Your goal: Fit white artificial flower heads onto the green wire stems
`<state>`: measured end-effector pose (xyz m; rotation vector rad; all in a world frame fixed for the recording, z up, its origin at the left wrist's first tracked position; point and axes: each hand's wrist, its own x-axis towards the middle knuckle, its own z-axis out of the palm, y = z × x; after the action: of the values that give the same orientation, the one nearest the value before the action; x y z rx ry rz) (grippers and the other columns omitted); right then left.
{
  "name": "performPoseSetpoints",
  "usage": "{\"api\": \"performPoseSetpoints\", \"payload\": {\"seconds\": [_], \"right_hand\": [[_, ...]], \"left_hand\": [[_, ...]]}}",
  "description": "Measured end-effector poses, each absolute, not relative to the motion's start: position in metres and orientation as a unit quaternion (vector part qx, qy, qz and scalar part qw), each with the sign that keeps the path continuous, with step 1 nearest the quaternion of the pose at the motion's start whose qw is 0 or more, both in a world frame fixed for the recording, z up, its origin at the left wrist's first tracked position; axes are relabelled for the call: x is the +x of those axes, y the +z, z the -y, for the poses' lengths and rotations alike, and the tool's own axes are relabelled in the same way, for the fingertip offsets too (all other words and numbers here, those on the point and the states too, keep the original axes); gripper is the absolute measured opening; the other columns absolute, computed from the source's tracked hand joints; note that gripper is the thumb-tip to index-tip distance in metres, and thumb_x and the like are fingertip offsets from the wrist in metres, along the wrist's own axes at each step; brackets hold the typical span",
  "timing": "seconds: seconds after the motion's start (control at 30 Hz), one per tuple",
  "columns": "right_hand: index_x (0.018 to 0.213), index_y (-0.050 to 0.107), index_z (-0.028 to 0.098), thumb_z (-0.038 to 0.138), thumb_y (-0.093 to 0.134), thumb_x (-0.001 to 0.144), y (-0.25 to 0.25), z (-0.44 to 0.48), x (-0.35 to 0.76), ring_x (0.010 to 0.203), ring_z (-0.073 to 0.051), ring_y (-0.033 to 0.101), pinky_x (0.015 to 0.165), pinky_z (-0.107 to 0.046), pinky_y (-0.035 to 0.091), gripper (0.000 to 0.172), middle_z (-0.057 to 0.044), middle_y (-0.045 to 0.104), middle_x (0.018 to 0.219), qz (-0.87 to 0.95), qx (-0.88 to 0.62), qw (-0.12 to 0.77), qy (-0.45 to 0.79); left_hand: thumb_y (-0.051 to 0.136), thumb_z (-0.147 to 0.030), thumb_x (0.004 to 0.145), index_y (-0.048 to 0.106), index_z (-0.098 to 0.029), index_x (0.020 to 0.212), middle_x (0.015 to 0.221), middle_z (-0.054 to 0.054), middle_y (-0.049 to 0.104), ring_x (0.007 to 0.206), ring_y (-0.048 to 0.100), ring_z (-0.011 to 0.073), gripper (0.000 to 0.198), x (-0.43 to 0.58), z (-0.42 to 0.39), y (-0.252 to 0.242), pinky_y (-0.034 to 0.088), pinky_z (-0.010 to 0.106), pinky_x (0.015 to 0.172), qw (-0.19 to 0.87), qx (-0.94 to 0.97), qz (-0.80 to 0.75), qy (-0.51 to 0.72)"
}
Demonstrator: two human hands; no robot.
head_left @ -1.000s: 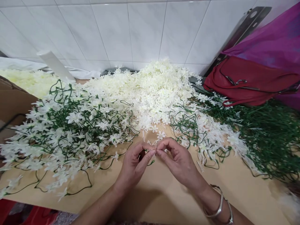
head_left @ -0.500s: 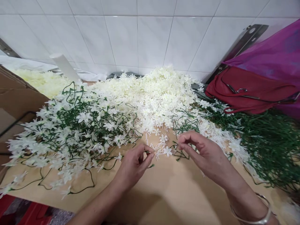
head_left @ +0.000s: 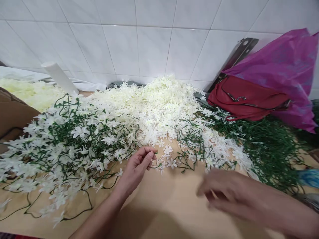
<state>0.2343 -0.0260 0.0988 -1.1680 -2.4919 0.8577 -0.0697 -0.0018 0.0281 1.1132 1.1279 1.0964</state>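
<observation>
My left hand (head_left: 139,163) is closed in a pinch at the middle of the table. A thin green artificial stem (head_left: 156,153) pokes out at its fingertips. My right hand (head_left: 224,189) hangs over the bare tabletop to the right, smeared by motion, so I cannot make out its fingers or anything in them. Between the hands lie loose white flower heads (head_left: 172,163) and a loose tangle of green stems (head_left: 190,139). Left of my left hand spreads a heap of white artificial flowers on green stems (head_left: 81,132).
Cream flower heads (head_left: 164,94) are piled against the tiled wall (head_left: 154,46). Green stems (head_left: 269,149) lie in a mass at right, below a red bag (head_left: 249,96) and a purple plastic bag (head_left: 281,63). A cardboard box (head_left: 15,114) and a white roll (head_left: 59,78) stand at left.
My right hand has pulled away from the loose flowers, moving right and nearer to me. My left hand still pinches at about the same spot. The view has shifted a little to the right.
</observation>
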Motion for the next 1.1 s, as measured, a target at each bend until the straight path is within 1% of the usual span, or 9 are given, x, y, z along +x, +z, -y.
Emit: {"api": "performPoseSetpoints", "payload": {"seconds": [0.17,0.27,0.4,0.47,0.53,0.67,0.83,1.0,1.1], "right_hand": [[0.094,0.07,0.022,0.019,0.06,0.099,0.077,-0.05,0.164,0.083,-0.02,0.066,0.075,-0.032,0.046,0.012,-0.004,0.073,0.094,0.815,-0.511,0.182,0.203],[0.107,0.069,0.019,0.016,0.063,0.096,0.055,-0.077,0.145,0.085,-0.023,0.066,0.08,-0.036,0.043,0.013,-0.008,0.073,0.104,0.798,-0.568,0.171,0.103],[0.101,0.068,0.017,0.012,0.057,0.097,0.041,-0.087,0.134,0.089,-0.026,0.065,0.085,-0.039,0.039,0.012,-0.013,0.073,0.105,0.8,-0.586,0.125,0.025],[0.106,0.066,0.017,0.01,0.056,0.098,0.041,-0.082,0.131,0.092,-0.027,0.065,0.086,-0.039,0.038,0.015,-0.013,0.073,0.108,0.8,-0.584,0.135,0.018],[0.112,0.065,0.017,0.011,0.056,0.1,0.043,-0.074,0.127,0.095,-0.027,0.066,0.087,-0.039,0.038,0.016,-0.013,0.073,0.111,0.803,-0.577,0.149,0.028],[0.105,0.067,0.018,0.019,0.058,0.103,0.04,-0.063,0.113,0.095,-0.025,0.065,0.086,-0.038,0.039,0.01,-0.01,0.072,0.108,0.819,-0.548,0.149,0.081],[0.1,0.069,0.018,0.013,0.057,0.101,0.029,-0.068,0.11,0.093,-0.024,0.065,0.084,-0.036,0.04,0.013,-0.008,0.071,0.104,0.814,-0.545,0.163,0.117],[0.094,0.07,0.019,0.015,0.06,0.096,0.033,-0.069,0.132,0.081,-0.02,0.063,0.077,-0.033,0.043,0.011,-0.005,0.072,0.092,0.76,-0.559,0.263,0.199],[0.098,0.07,0.02,0.02,0.063,0.092,0.033,-0.063,0.139,0.076,-0.017,0.063,0.071,-0.03,0.045,0.009,-0.002,0.071,0.086,0.703,-0.538,0.319,0.339]], "left_hand": [[0.083,-0.054,0.081,0.074,-0.018,0.11,0.096,0.007,0.078,0.071,0.064,0.0133,0.047,-0.069,0.001,0.022,0.055,0.028,0.073,0.61,0.424,-0.459,0.487],[0.086,-0.054,0.077,0.075,-0.017,0.103,0.093,0.008,0.08,0.073,0.07,0.0161,0.046,-0.069,0.0,0.01,0.058,0.03,0.074,0.617,0.402,-0.458,0.498],[0.086,-0.055,0.077,0.073,-0.016,0.092,0.083,0.005,0.078,0.073,0.072,0.0159,0.043,-0.068,0.002,0.003,0.059,0.029,0.075,0.587,0.408,-0.461,0.526],[0.083,-0.055,0.081,0.071,-0.017,0.092,0.08,0.003,0.076,0.072,0.071,0.0145,0.041,-0.068,0.004,0.004,0.058,0.027,0.074,0.572,0.422,-0.459,0.533],[0.079,-0.054,0.086,0.069,-0.017,0.093,0.078,0.002,0.074,0.071,0.069,0.0138,0.039,-0.068,0.005,0.005,0.058,0.026,0.073,0.562,0.438,-0.457,0.533],[0.074,-0.049,0.091,0.069,-0.017,0.095,0.077,0.001,0.07,0.072,0.067,0.0133,0.033,-0.068,0.007,0.003,0.056,0.025,0.073,0.549,0.465,-0.456,0.524],[0.073,-0.048,0.092,0.069,-0.016,0.097,0.081,0.002,0.07,0.073,0.066,0.0132,0.033,-0.066,0.008,0.0,0.055,0.025,0.071,0.546,0.474,-0.456,0.519],[0.074,-0.049,0.091,0.068,-0.016,0.095,0.079,0.002,0.069,0.071,0.065,0.0136,0.033,-0.064,0.007,0.002,0.055,0.026,0.071,0.544,0.468,-0.464,0.52],[0.074,-0.05,0.091,0.068,-0.016,0.095,0.079,0.002,0.069,0.071,0.064,0.0139,0.034,-0.064,0.008,0.003,0.054,0.026,0.071,0.541,0.474,-0.461,0.52]]}}
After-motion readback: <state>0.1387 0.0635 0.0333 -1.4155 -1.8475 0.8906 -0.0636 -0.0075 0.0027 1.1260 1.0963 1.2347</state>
